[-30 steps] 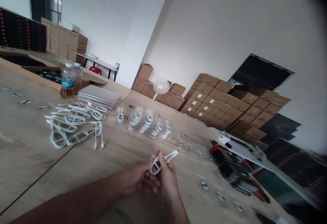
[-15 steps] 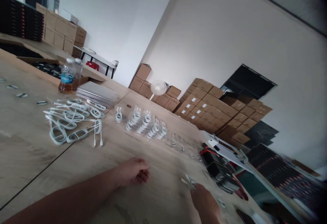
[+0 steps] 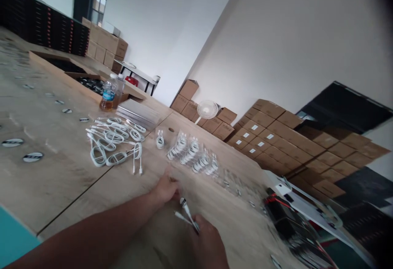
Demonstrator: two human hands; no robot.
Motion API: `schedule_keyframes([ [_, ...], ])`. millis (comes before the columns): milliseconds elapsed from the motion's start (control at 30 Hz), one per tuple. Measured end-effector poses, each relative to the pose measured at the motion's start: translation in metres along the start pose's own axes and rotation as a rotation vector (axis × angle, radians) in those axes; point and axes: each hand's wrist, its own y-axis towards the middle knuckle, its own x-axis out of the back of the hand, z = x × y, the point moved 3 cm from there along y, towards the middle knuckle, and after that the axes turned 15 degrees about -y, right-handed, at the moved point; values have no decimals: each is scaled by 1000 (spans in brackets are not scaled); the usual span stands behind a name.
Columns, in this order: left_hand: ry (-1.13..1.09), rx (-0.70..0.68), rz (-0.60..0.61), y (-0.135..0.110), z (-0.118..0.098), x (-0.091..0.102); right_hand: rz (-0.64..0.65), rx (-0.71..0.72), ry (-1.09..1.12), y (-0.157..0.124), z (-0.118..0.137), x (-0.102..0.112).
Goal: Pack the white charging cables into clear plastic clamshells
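My right hand is closed around a white cable, whose pale ends stick out past the fingers toward the left. A dark patch shows at the upper tip of that cable. Just left of it, my left hand hangs over the table with fingers curled together; blur hides what they hold, if anything. The two hands are close but apart. Beyond them lie a tangle of coiled white cables, a single coiled cable and several clear bags of coiled cables in a row.
Bottles stand by a stack of clear-topped flat boxes and an open carton. Oval labels are spread over the wooden table. Black boxes sit at the right edge. Cartons are stacked behind.
My right hand has brought the white cable leftward, close to my left hand. The left hand has shifted slightly. The view has turned left, so the background appears further right.
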Motion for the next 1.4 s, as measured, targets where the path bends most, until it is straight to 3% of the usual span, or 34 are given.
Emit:
schedule_keyframes([
  [167, -22, 47, -61, 8, -5, 6, 81, -85, 721, 42, -8, 16],
  [300, 7, 84, 19, 9, -6, 4, 72, -94, 929, 68, -1, 18],
  [500, -107, 29, 209, 2, -8, -7, 66, -82, 890, 63, 3, -5],
  [667, -104, -16, 200, -4, -5, -9, 73, -84, 946, 56, 0, -12],
  [867, -193, -102, 171, -5, -7, -9, -46, -80, 897, 59, -4, -10],
  [967, -243, -78, 140, -2, -4, -8, -110, -66, 804, 57, 0, -8],
  [1133, -305, -4, 197, -2, 0, -11, -77, -63, 786, 54, 10, -6],
  [1300, -338, 3, 71, -10, -1, -19, -20, -44, 859, 54, 14, -6],
  [1400, -214, -92, -16, -14, -3, -21, 44, -34, 908, 54, 16, -7],
])
